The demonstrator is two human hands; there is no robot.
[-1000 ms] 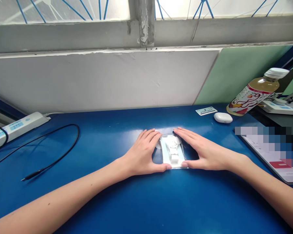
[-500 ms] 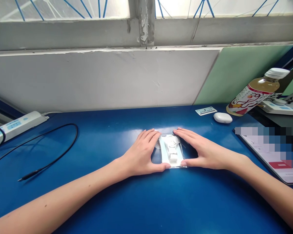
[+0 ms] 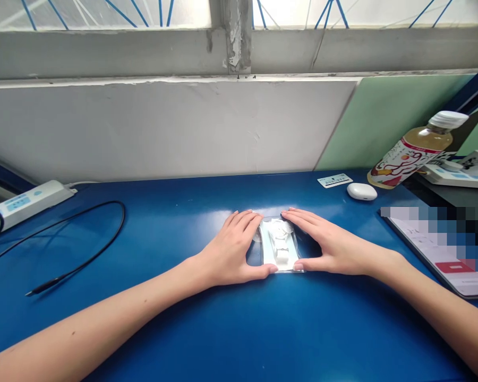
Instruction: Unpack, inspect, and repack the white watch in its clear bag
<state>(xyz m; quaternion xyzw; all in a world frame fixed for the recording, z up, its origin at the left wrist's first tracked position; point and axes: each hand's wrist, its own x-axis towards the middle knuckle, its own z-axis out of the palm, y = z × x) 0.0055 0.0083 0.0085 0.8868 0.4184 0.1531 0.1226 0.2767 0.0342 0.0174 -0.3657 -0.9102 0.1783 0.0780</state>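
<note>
A small clear plastic packet lies flat on the blue table, with a pale blue card and a white banded item inside. That item has a round part at the top and a strap-like part below; its kind is unclear. My left hand rests at the packet's left side, thumb at the lower edge and fingertips near the upper left corner. On the opposite side, my right hand has its thumb on the lower right corner and its fingers by the top. Both hands are open, fingers stretched out.
To the left are a white power strip and a black cable. A card, a white earbud case, a drink bottle and a tablet-like device stand or lie to the right. A wall rises behind the table.
The view has shifted very slightly. My hands and the packet keep the same places relative to each other.
</note>
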